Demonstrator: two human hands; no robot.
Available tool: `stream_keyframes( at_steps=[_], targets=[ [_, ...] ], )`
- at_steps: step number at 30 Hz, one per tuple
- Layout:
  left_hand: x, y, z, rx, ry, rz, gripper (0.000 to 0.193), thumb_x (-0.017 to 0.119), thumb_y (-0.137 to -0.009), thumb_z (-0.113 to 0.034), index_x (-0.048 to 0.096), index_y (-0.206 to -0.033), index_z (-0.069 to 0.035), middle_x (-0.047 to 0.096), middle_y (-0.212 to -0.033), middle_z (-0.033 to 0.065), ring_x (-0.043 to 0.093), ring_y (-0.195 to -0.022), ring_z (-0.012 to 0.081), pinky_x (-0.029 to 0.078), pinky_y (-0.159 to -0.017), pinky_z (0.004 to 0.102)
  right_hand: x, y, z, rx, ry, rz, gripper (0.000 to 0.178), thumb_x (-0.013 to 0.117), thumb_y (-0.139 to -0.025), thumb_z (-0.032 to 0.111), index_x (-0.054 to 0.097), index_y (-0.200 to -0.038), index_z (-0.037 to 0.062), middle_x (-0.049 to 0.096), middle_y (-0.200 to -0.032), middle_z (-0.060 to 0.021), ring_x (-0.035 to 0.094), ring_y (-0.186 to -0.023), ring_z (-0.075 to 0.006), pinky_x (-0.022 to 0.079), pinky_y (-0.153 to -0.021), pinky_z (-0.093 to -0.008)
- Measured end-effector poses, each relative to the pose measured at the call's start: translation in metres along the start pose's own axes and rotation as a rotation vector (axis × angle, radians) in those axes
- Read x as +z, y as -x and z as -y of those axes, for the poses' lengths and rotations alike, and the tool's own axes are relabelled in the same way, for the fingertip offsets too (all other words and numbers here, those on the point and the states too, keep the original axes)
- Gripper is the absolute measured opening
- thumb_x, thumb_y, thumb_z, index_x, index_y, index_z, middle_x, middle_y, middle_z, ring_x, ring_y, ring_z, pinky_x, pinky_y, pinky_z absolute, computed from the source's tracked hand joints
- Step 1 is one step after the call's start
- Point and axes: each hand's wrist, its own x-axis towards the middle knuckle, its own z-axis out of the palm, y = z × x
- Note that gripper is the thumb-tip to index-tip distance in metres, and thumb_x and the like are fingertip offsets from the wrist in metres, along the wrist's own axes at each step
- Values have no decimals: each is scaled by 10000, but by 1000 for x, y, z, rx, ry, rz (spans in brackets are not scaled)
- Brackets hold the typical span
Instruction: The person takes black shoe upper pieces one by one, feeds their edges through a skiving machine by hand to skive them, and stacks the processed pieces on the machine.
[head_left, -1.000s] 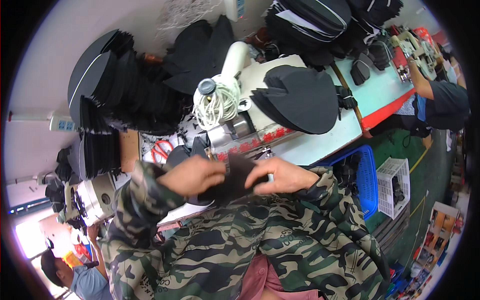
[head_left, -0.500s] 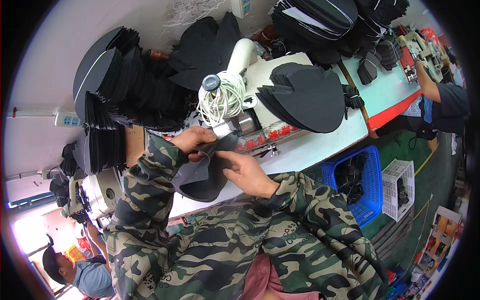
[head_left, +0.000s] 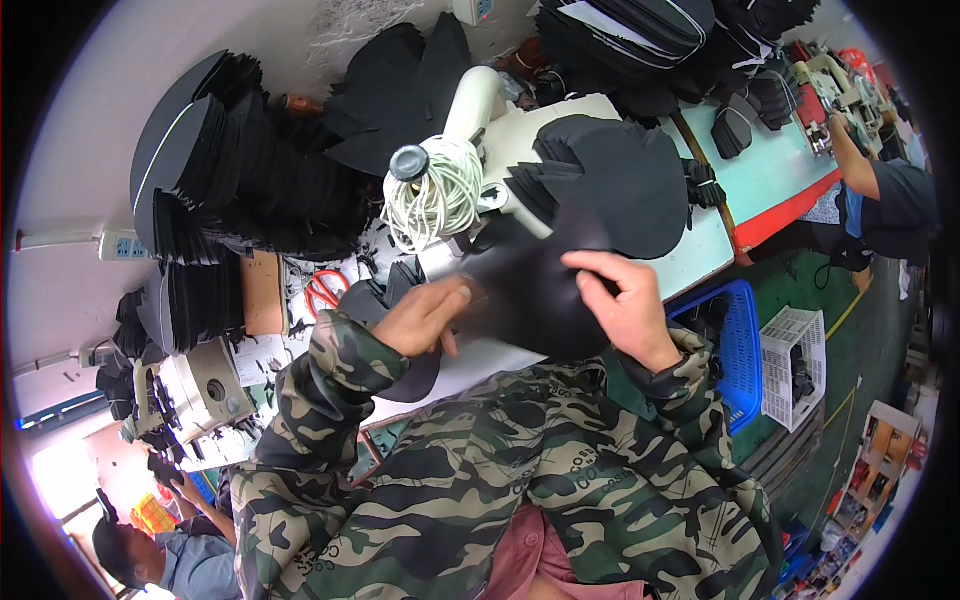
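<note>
A thin black fabric-like piece (head_left: 535,305), blurred by motion, is spread between my hands in front of the sewing machine (head_left: 475,105). My right hand (head_left: 630,310) pinches its right side between thumb and forefinger. My left hand (head_left: 420,318) is closed at its left edge, the fingertips slightly smeared. Under and beside the left hand lie more dark pieces (head_left: 408,378) on the white table (head_left: 480,365). The blurred piece hides the machine's needle area. A coil of white cord (head_left: 435,200) hangs on the machine.
Right of the machine head lies a stack of black cut pieces (head_left: 625,190). Tall tied stacks (head_left: 205,160) stand on the left, near red-handled scissors (head_left: 325,290). A blue basket (head_left: 742,350) and a white crate (head_left: 795,365) are at the right. Other people (head_left: 175,550) work nearby.
The dark piece has moved right and opened out flatter between my hands. My right hand has moved right and up; the left hand is slightly lower and farther right. Scissors have come into sight.
</note>
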Motion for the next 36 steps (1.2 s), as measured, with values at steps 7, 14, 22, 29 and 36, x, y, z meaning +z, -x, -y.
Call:
stream_keyframes(
  at_steps=[7, 14, 22, 29, 36],
  targets=[
    [-14, -28, 4, -178, -102, -154, 297, 401, -1014, -207, 547, -1046, 48, 632, -634, 118, 605, -420, 184, 425, -359, 261, 38, -1, -2, -87, 90, -75, 254, 616, -818, 14, 661, -1067, -2, 660, -882, -213, 649, -770, -362, 515, -694, -383],
    [-5, -33, 3, -66, -81, -260, 252, 433, -985, -168, 568, -936, 40, 597, -574, 105, 592, -404, 197, 452, -406, 342, -8, -22, 12, -106, 133, -59, 293, 570, -823, -16, 666, -1098, 14, 678, -881, -183, 650, -682, -249, 502, -634, -330],
    [-67, 47, 103, -116, -1299, -323, 537, 712, -778, -212, 519, -1276, -163, 586, -1133, 159, 672, -769, 352, 555, -652, 444, -74, -38, 42, -397, 722, -289, 344, 580, -753, -55, 677, -1074, 21, 621, -1158, -169, 617, -1005, -309, 509, -818, -374],
    [-73, 47, 109, 103, -1324, -249, 472, 681, -777, -150, 578, -1237, -166, 565, -1280, 135, 691, -835, 309, 574, -667, 392, -25, -21, -10, -341, 695, 123, 495, 750, -690, 83, 616, -1165, 40, 507, -1321, -177, 477, -1209, -360, 382, -986, -481],
    [-66, 45, 117, 267, -1412, -355, 373, 679, -773, -168, 566, -1129, -153, 579, -1090, 72, 670, -747, 243, 551, -575, 363, -28, -37, -38, -279, 832, 78, 533, 762, -721, 138, 577, -1209, 27, 498, -1332, -182, 447, -1249, -364, 348, -1022, -476]
  ],
)
